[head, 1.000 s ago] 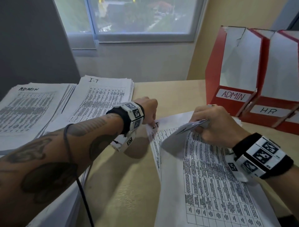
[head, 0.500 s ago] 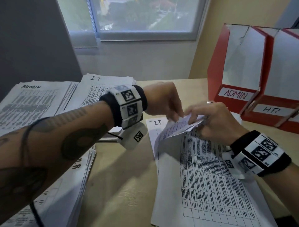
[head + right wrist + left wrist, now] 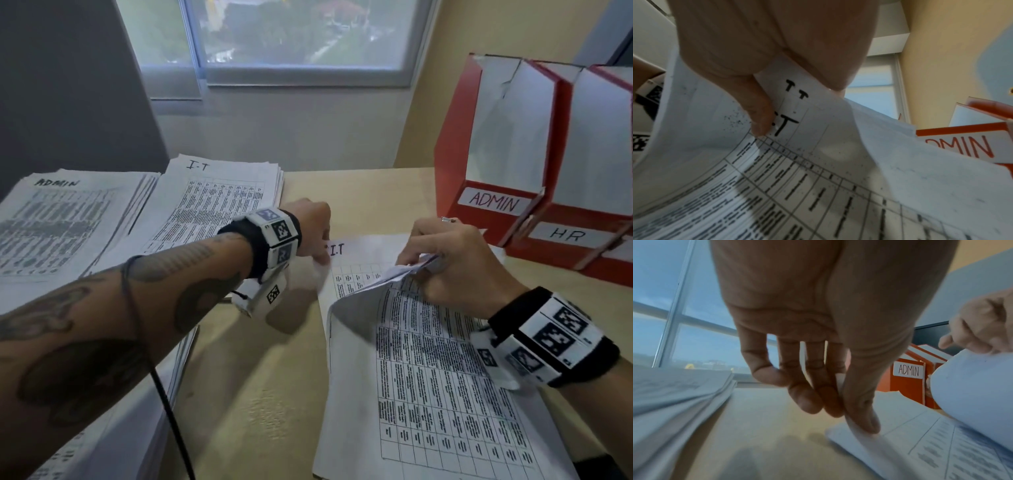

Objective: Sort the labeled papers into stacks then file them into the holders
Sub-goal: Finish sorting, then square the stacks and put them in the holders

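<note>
A pile of printed sheets (image 3: 435, 394) lies on the desk in front of me. My right hand (image 3: 423, 263) grips the top sheets (image 3: 719, 162) by their far corner and curls them up and back. That bares a sheet marked I.T (image 3: 359, 251) underneath. My left hand (image 3: 321, 257) pinches that sheet's top left corner (image 3: 857, 434) between thumb and forefinger, at desk level. Sorted stacks lie to the left: ADMIN (image 3: 68, 222), I-T (image 3: 219, 195) and a nearer one (image 3: 102, 445) under my forearm. Red holders labelled ADMIN (image 3: 493, 202) and HR (image 3: 567, 235) stand at the right.
A wooden desk (image 3: 359, 202) runs up to a wall with a window (image 3: 291, 34). A strip of desk (image 3: 246, 394) separates the left stacks from the pile. A black cord (image 3: 171, 421) hangs from my left arm. A third holder shows at the right edge.
Half a second ago my left hand was raised beside the right hand at the lifted corner. It has dropped back left and now pinches the I.T sheet's corner. The right hand still holds the curled sheets.
</note>
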Available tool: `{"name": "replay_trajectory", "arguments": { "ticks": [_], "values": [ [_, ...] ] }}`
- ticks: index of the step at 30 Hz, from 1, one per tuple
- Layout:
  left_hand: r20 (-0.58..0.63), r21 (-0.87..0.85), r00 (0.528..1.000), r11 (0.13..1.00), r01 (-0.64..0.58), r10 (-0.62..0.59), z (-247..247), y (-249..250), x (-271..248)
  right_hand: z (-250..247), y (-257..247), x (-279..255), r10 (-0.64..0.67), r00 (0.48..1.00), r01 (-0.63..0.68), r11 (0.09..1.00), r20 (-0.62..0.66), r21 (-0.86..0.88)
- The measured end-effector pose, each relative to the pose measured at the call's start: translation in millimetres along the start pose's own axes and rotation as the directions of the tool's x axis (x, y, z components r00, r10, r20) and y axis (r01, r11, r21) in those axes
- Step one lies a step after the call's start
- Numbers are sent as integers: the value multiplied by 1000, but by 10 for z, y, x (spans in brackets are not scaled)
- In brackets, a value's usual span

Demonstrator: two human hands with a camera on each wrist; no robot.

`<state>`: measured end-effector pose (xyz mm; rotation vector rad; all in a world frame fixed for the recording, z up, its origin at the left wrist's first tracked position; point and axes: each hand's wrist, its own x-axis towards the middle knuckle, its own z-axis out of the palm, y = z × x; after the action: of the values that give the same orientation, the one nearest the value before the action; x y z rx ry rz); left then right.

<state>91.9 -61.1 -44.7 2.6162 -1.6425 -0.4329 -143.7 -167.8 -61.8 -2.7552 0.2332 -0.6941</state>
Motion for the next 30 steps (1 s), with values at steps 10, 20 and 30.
{"name": "replay_trajectory", "arguments": {
  "ticks": [10,20,30],
  "values": [
    [-257,333,956,942,-47,139,-494,411,-433,-2,-70,98,17,999,-19,999,44,29],
    [26,-374,900,839,-394,435,-575,328,-422,-54,-88,2,-22,998,23,1000,-59,11],
    [148,123,981,982,-145,126,226,137,179,-116,-110,10,-71,997,72,997,-26,26]
  ]
}}
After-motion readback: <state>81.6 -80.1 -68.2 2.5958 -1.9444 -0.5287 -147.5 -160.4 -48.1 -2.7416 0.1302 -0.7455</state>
